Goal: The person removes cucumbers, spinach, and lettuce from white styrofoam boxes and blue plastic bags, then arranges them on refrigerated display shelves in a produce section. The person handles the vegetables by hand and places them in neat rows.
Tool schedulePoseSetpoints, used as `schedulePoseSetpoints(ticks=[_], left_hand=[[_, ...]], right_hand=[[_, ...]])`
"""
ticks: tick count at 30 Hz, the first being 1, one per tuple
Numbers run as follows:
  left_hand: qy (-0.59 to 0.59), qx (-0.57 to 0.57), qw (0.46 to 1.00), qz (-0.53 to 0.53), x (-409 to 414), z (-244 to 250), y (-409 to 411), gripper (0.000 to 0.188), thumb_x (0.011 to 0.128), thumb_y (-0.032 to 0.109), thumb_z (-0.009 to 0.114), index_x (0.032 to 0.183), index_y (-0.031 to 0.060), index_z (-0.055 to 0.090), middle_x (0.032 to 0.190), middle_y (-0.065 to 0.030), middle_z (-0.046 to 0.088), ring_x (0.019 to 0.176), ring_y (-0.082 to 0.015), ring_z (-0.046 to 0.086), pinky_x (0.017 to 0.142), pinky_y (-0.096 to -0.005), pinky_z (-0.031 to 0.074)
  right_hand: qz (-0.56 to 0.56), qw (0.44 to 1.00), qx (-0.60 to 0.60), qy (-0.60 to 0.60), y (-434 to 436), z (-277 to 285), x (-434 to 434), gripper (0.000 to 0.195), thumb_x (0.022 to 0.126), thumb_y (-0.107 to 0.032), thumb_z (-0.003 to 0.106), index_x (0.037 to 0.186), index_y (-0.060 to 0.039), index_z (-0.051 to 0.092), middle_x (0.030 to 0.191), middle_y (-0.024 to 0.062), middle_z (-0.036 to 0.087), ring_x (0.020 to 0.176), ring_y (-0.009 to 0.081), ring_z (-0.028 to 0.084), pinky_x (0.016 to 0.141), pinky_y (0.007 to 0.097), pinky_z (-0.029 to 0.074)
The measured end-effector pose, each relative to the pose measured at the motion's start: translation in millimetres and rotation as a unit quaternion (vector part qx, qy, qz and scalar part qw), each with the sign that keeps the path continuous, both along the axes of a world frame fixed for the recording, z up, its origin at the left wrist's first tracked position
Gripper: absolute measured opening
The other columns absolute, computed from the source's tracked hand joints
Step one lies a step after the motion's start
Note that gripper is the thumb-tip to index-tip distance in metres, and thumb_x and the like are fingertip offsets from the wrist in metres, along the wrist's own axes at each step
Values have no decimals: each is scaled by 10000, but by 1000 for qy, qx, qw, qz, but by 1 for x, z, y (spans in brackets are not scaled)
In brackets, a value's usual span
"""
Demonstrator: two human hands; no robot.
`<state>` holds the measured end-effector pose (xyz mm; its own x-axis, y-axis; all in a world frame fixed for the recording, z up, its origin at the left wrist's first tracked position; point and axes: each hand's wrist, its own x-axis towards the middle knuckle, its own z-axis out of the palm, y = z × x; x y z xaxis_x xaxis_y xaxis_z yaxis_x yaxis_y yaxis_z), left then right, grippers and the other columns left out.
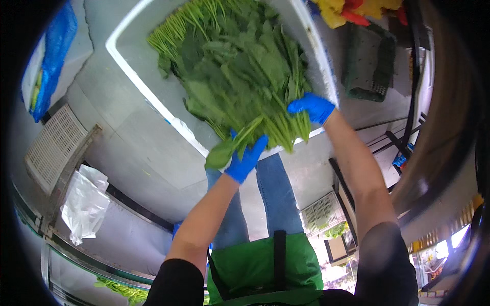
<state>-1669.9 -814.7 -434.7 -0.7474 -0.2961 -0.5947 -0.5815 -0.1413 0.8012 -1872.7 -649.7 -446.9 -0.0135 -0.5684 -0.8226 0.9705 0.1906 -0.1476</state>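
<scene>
Both hands wear blue gloves at the near side of a white foam box (139, 86) filled with leafy green vegetables (237, 72). My left hand (247, 158) is at the near rim, its fingers around a few green stems with a broad leaf (220, 153) hanging out over the rim. My right hand (313, 108) lies on the stem ends at the near right corner, thumb and fingers against a bunch of stems (283, 130). Part of its grip is hidden by the stems and the glove.
A white plastic basket (57, 147) and a crumpled white plastic bag (87, 204) are at the left. A blue bag (57, 57) lies at the upper left. A dark green crate (369, 63) stands right of the box. Another white basket (323, 214) with greens is at the lower right.
</scene>
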Motion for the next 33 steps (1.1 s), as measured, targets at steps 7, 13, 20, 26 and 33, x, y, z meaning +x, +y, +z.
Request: schedulePoseSetpoints(ticks=[7,13,20,26,33], left_hand=[[-151,181,942,238,-1,-79,-6,391,766,86,697,1127,-11,584,1099,-77,593,968,-186,545,875,-307,421],[-170,83,950,246,33,-75,-20,416,779,89,686,1163,-16,564,1113,-74,585,1003,-199,536,900,-311,411],[-195,185,912,309,37,-24,-28,601,837,120,628,1364,92,342,1357,-90,398,1202,-219,422,1021,-370,328],[-203,272,864,373,12,-8,-61,580,868,174,588,1384,159,325,1362,-55,408,1221,-222,419,1040,-431,292],[-191,187,944,193,29,28,-96,556,907,185,544,1406,84,319,1357,-130,410,1219,-224,436,990,-372,375]], right_hand=[[58,986,99,125,27,-72,-14,575,757,-170,728,1251,-3,485,1156,113,589,984,218,600,866,342,492],[85,866,275,409,31,-63,10,651,733,-232,754,1259,25,470,1192,165,562,1077,265,547,925,349,433],[184,592,307,722,-27,27,68,544,724,-93,658,1243,-45,502,1190,183,535,1090,354,488,935,434,364],[416,516,173,729,-136,-13,102,450,681,-56,613,1126,-111,583,1019,124,600,952,299,547,835,418,373],[319,632,192,680,-134,8,99,194,723,-106,636,915,-99,608,799,120,583,791,298,574,736,409,413]])
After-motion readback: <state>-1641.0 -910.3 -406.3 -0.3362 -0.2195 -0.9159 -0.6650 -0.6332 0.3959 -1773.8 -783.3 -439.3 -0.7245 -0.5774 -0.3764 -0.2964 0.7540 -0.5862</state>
